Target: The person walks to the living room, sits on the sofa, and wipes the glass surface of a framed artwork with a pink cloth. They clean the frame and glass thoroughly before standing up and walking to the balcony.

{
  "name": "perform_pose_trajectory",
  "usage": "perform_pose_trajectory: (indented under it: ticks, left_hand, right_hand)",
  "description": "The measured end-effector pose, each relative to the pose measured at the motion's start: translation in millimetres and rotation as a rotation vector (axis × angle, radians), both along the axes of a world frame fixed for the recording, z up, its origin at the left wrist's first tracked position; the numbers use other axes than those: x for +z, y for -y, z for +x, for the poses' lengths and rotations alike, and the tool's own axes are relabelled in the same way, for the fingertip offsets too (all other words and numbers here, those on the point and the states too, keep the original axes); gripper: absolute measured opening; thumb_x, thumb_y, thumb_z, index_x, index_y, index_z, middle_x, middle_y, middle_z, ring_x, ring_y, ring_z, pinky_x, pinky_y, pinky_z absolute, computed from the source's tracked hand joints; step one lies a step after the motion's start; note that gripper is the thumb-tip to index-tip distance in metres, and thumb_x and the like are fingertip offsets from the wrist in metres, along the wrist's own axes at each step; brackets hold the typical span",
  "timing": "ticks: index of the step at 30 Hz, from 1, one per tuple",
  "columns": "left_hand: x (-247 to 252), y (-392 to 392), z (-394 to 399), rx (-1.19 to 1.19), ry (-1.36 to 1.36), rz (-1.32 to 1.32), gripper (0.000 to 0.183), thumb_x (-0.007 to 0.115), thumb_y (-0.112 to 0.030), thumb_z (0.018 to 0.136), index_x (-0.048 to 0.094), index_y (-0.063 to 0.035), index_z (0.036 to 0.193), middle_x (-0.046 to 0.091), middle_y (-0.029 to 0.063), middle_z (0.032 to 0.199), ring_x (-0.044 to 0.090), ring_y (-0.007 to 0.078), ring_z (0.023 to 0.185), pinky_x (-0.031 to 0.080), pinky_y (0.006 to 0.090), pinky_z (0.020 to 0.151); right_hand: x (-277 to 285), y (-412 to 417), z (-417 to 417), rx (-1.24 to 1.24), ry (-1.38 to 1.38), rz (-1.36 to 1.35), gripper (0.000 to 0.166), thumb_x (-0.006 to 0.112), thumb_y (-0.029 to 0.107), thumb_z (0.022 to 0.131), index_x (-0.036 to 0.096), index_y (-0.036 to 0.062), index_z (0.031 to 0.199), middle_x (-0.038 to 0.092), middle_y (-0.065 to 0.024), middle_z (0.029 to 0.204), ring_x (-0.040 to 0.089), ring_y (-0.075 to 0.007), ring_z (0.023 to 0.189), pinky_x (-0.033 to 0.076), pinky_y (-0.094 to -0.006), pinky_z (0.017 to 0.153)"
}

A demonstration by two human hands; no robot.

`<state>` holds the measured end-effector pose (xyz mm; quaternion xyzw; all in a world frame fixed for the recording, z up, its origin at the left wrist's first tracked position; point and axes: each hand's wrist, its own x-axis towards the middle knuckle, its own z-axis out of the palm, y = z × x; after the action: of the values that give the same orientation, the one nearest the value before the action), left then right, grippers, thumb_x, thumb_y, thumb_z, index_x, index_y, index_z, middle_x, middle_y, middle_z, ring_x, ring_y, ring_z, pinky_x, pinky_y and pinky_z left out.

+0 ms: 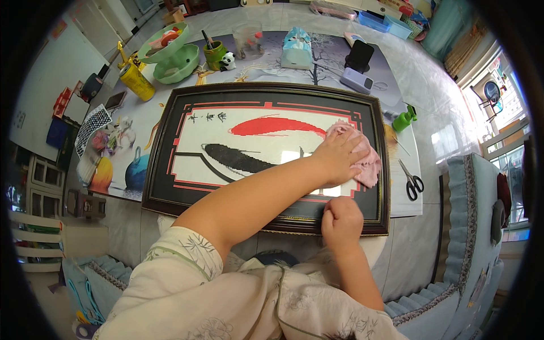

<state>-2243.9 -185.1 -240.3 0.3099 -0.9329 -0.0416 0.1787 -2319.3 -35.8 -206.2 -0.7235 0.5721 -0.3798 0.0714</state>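
Observation:
A framed picture (272,123) with a red fish and a black fish lies flat under glass on the table before me. My left hand (340,159), its arm reaching across the picture, presses a pink cloth (369,168) against the glass near the right side, fingers spread on it. My right hand (343,221) is curled into a fist at the near edge of the dark wooden frame (272,225), toward the right. Whether it grips the frame I cannot tell; part of the palm side is hidden.
Beyond the frame stand a yellow can (137,83), green tiered bowls (176,63), a green pen holder (215,55), a tissue pack (296,49) and a phone (359,56). Scissors (410,180) and a green spray bottle (404,119) are at the right. A blue sofa (454,238) stands right.

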Motion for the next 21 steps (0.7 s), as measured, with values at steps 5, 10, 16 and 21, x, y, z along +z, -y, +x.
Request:
perform_pose_trajectory:
  ticks: [5,10,16,21]
  left_hand:
    - [1.2,34.5,-11.4,0.055,0.013,0.013,0.055,0.046,-0.044,0.093,0.044,-0.0171,0.141,0.034,0.0140,0.150,0.027,0.0371,0.140,0.017,0.0537,0.113]
    - [3.5,58.9,-14.6,0.078,0.006,0.020,0.055,0.046,-0.046,0.093,0.045,-0.0192,0.141,0.033,0.0117,0.151,0.026,0.0351,0.141,0.017,0.0493,0.115]
    - [5.6,78.4,-8.8,0.062,0.045,0.087,0.052,0.044,-0.044,0.095,0.044,-0.0225,0.142,0.033,0.0093,0.152,0.026,0.0316,0.142,0.018,0.0473,0.116]
    - [6.5,91.5,28.4,0.116,0.100,0.101,0.050,0.041,-0.039,0.098,0.040,-0.0236,0.145,0.029,0.0071,0.155,0.025,0.0275,0.144,0.018,0.0452,0.117]
  right_hand:
    - [6.1,12.8,-20.6,-0.025,0.025,-0.042,0.009,0.054,-0.003,0.069,0.055,0.0017,0.077,0.060,-0.0111,0.082,0.055,-0.0318,0.079,0.046,-0.0410,0.072]
    - [3.2,11.4,-19.5,0.002,0.081,-0.006,0.010,0.053,-0.004,0.069,0.057,0.0017,0.077,0.062,-0.0109,0.084,0.055,-0.0317,0.079,0.046,-0.0405,0.073]
    - [2.6,10.4,-18.9,-0.041,0.083,0.008,0.010,0.053,-0.005,0.070,0.058,0.0023,0.075,0.063,-0.0107,0.082,0.057,-0.0307,0.078,0.047,-0.0401,0.072]
    - [3.1,10.5,-17.9,-0.052,0.087,0.010,0.010,0.053,-0.005,0.070,0.058,0.0028,0.074,0.063,-0.0100,0.081,0.057,-0.0301,0.078,0.047,-0.0389,0.072]
